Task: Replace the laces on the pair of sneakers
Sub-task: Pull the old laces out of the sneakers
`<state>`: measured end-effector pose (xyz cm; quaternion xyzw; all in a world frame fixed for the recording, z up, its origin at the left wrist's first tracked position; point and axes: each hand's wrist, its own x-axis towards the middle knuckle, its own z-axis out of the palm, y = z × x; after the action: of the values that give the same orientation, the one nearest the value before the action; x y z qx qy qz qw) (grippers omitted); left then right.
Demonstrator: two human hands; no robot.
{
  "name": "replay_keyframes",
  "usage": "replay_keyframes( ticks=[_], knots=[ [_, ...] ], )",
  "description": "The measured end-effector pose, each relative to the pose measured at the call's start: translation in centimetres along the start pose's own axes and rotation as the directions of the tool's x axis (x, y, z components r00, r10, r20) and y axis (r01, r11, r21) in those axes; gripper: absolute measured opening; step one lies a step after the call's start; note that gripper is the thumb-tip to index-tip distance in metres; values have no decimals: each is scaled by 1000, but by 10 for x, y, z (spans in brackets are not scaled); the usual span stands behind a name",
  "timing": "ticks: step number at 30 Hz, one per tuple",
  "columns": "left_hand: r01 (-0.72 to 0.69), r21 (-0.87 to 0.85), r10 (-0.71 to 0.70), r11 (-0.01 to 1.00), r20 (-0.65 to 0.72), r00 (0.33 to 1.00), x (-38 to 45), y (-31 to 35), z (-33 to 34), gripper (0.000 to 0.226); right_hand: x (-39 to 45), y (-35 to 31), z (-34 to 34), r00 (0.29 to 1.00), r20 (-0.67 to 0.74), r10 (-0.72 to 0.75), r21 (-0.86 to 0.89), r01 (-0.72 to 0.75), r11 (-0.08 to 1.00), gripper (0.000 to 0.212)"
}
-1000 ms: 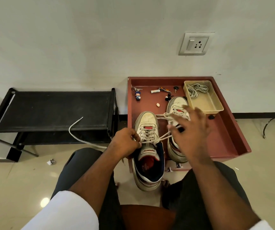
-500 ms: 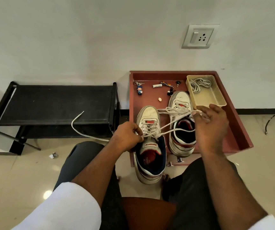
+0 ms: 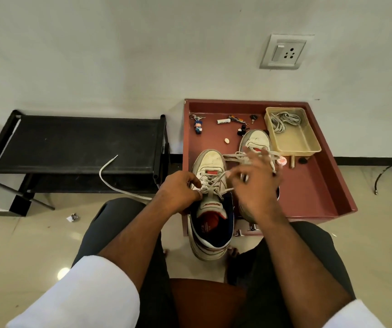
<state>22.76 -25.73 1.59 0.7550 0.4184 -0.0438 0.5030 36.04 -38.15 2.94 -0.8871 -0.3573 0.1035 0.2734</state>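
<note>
Head view looks down on our two hands at work over a pair of white sneakers; the near sneaker (image 3: 210, 209) stands with its toe on the red tray (image 3: 313, 185) and its heel hanging over the tray's front edge, between our knees; the far sneaker (image 3: 256, 140) sits further in on the tray, partly hidden behind our right hand (image 3: 256, 185). Our left hand (image 3: 180, 192) has its fingers curled at the left side of the near sneaker's eyelets, its grip pinching the lace (image 3: 213, 183) there; a loose lace end (image 3: 109, 176) trails from that hand out to the left, over the edge of the black rack (image 3: 72, 143). Our right hand is blurred above the lacing, fingers half spread, and we cannot tell whether its grip has hold of the lace. A yellow tub (image 3: 294, 136) in the tray's far right corner holds a coiled spare lace (image 3: 282, 119); small keyrings (image 3: 198, 125) lie along the tray's far side.
</note>
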Motion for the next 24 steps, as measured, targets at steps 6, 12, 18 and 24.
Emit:
replay_keyframes(
  ticks=[6, 12, 18, 24],
  knots=[
    [-84, 100, 84, 991, -2, 996, 0, -1, 6, 54, 1, 28, -39, 877, -375, 302, 117, -278, 953, 48],
    [-126, 223, 161, 967, -144, 976, -2, 10, 25, 27, -17, -11, 4, 997, 67, -27, -65, 31, 997, 30],
    [-95, 247, 153, 964, -229, 961, -2, 11, 29, 18, -14, -11, 25, 947, 314, 72, -279, 20, 960, 26],
    [-5, 157, 44, 988, -241, 970, 8, 4, 11, 24, -9, 4, 22, 942, 304, 144, -245, -69, 967, 23]
  ],
)
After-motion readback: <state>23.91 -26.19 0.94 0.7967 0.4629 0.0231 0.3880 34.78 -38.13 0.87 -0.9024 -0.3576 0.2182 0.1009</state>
